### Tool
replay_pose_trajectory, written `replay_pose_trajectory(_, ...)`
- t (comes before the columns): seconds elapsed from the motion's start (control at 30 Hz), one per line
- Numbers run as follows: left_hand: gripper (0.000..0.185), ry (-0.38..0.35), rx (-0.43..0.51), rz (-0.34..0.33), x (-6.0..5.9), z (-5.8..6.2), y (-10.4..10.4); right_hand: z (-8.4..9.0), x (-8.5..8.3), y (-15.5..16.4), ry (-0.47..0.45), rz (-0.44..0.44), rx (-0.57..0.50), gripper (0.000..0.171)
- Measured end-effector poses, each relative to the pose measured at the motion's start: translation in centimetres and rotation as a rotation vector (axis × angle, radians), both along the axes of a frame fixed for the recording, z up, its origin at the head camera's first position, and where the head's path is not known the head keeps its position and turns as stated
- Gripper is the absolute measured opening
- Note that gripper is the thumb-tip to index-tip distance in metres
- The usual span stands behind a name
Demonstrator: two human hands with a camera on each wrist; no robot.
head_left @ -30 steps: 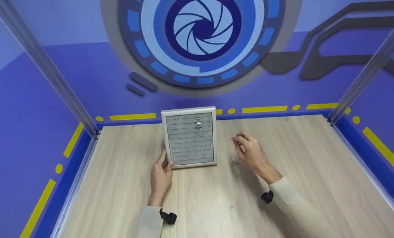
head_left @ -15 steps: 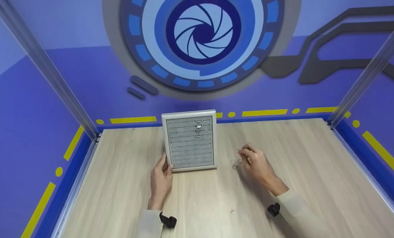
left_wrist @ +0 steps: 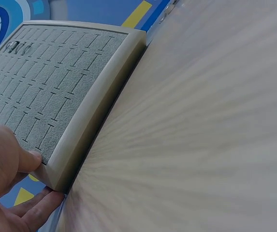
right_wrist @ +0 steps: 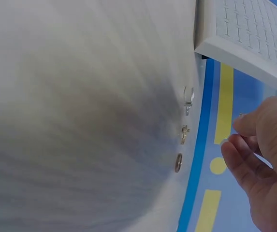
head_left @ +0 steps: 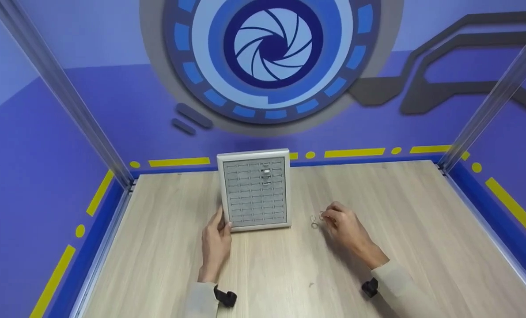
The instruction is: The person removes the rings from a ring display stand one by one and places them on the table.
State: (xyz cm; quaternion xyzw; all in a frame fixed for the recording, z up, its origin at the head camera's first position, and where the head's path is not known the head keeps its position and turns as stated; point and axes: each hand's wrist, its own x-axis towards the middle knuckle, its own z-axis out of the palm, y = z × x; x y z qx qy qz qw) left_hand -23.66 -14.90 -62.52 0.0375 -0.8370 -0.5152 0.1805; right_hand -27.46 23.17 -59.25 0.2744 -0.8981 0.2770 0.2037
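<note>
The left hand (head_left: 216, 249) grips the lower-left corner of a white-framed ring display tray (head_left: 288, 190), thumb on its front; the tray leans back on the wooden tabletop (head_left: 271, 274), silver rings (head_left: 266, 171) slotted near its top. To its right, the right hand (head_left: 346, 227) pinches a small ring (right_wrist: 241, 115) (only a sliver shows) near three loose rings (right_wrist: 178, 163).

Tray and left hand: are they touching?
Touching. The left wrist view shows the left hand gripping the tray at one corner, thumb over its front.
</note>
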Motion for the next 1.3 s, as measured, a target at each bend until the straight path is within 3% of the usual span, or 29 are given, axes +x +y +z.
replay_pose_trajectory(0.27,0.063,0.007,0.008,-0.001,0.0,0.0,-0.1,-0.9,0.2,0.1,0.004,-0.008,0.029,0.014)
replay_pose_trajectory(0.53,0.064,-0.011,0.011,-0.014,0.0,-0.1,0.0,-1.6,0.8,0.3,-0.056,-0.033,0.061,0.012)
replay_pose_trajectory(1.3,0.062,0.003,0.011,-0.011,0.1,0.0,-0.2,-2.4,0.3,0.1,-0.11,-0.031,0.117,0.01)
